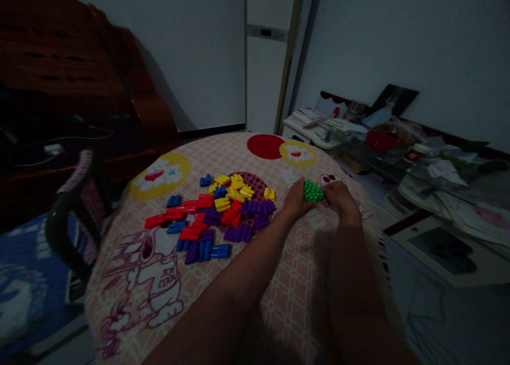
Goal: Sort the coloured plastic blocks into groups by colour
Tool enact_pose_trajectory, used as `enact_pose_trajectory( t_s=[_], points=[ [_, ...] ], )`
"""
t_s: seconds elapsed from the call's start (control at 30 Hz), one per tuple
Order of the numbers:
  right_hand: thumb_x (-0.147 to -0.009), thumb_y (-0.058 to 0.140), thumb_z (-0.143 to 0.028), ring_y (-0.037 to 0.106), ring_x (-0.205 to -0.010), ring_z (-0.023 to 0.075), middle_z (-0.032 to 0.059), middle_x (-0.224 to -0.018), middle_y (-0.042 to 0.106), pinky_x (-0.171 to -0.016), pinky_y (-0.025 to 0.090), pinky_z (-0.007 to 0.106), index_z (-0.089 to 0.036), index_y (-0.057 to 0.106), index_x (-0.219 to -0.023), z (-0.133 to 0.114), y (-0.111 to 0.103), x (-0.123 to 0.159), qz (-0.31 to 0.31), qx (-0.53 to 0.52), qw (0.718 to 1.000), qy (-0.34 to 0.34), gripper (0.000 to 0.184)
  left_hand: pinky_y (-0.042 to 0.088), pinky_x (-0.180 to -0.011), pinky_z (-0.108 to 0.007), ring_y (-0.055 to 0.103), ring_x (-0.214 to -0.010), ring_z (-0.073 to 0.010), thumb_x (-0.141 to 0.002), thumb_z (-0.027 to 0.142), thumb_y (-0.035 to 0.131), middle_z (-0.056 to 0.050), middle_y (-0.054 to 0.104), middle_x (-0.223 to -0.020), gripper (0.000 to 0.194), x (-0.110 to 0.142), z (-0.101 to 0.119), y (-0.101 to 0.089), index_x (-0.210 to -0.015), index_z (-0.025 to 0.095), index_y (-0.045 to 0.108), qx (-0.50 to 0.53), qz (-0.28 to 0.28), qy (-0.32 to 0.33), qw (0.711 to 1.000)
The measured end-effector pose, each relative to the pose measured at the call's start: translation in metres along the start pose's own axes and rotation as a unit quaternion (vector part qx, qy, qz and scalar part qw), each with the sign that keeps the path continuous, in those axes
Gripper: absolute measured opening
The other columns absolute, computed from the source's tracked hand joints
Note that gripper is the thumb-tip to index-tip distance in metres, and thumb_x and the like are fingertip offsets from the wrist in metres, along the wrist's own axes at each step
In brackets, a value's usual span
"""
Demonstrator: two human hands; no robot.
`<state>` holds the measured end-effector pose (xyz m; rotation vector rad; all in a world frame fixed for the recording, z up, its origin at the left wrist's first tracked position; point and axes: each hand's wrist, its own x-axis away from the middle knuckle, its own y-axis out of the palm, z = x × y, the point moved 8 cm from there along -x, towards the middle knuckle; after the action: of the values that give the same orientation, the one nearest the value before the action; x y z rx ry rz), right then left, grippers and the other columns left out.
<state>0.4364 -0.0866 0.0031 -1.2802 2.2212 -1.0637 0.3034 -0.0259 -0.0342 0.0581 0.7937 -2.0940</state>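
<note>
Fingers [331, 191] around green cluster [313, 191], bumpy side up

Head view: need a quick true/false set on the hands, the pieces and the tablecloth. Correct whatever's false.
1. The bright green knobbly cluster is between the left hand and the right hand. True.
2. The loose multicoloured tube-like pieces lie to the right of both hands. False: they lie to the left of both.
3. The yellow pieces are the part of the heap nearest the camera. False: they are toward its far side; blue and purple ones are nearest.
4. The plain red circle on the pink-and-white patterned tablecloth is near the table's far edge. True.
5. The left hand rests on the red circle. False: it is at the green cluster.
</note>
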Motion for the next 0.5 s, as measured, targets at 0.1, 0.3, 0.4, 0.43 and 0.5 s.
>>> enact_pose_trajectory(
  t_s=[0.1, 0.3, 0.4, 0.43, 0.5],
  points=[
    [-0.083, 0.046, -0.018, 0.059, -0.047, 0.0168, 0.0068, -0.049, 0.062, -0.05, 0.047, 0.025, -0.021, 0.059, -0.054, -0.0013, -0.0004, -0.0001, 0.001, 0.0, 1.0, -0.001, 0.032, 0.032, -0.12, -0.047, 0.039, -0.145, -0.033, -0.067, 0.022, 0.083, -0.021, 0.041, -0.154, 0.102, 0.0009, 0.0007, -0.0001, -0.153, 0.013, 0.029, -0.006, 0.005, -0.003, 1.0],
    [-0.083, 0.047, -0.018, 0.06, -0.047, 0.0171, 0.007, -0.051, 0.063, -0.051, 0.048, 0.025, -0.019, 0.061, -0.057, 0.0015, 0.0, -0.0023, 0.003, 0.009, 1.0, -0.015, 0.03, 0.03, -0.122, -0.048, 0.034, -0.148, -0.0344, -0.063, 0.023, 0.087, -0.023, 0.036, -0.157, 0.111, 0.0005, -0.001, 0.0013, -0.154, 0.012, 0.025, 0.005, 0.004, -0.012, 1.0],
    [-0.083, 0.046, -0.017, 0.06, -0.047, 0.0166, 0.0058, -0.049, 0.062, -0.05, 0.047, 0.024, -0.019, 0.062, -0.058, 0.0012, 0.0001, -0.0024, 0.007, -0.003, 1.0, -0.015, 0.029, 0.031, -0.121, -0.047, 0.035, -0.147, -0.0345, -0.062, 0.023, 0.088, -0.024, 0.036, -0.157, 0.113, 0.0002, -0.0017, 0.002, -0.155, 0.011, 0.024, 0.005, 0.004, -0.006, 1.0],
    [-0.083, 0.046, -0.016, 0.06, -0.047, 0.0164, 0.0054, -0.049, 0.061, -0.049, 0.047, 0.023, -0.019, 0.062, -0.058, 0.0006, 0.0004, -0.0022, 0.007, -0.005, 1.0, -0.012, 0.03, 0.031, -0.121, -0.047, 0.035, -0.147, -0.0342, -0.062, 0.023, 0.087, -0.024, 0.037, -0.156, 0.112, 0.0003, -0.0016, 0.0022, -0.154, 0.011, 0.024, 0.004, 0.004, -0.002, 1.0],
    [-0.083, 0.046, -0.015, 0.06, -0.047, 0.0158, 0.0051, -0.048, 0.061, -0.05, 0.046, 0.022, -0.02, 0.061, -0.057, -0.0018, 0.0015, -0.0018, 0.002, 0.007, 1.0, -0.009, 0.031, 0.031, -0.121, -0.047, 0.036, -0.146, -0.0339, -0.064, 0.023, 0.086, -0.024, 0.038, -0.156, 0.109, 0.0004, -0.0015, 0.0032, -0.154, 0.01, 0.025, -0.002, 0.001, 0.006, 1.0]
  ],
)
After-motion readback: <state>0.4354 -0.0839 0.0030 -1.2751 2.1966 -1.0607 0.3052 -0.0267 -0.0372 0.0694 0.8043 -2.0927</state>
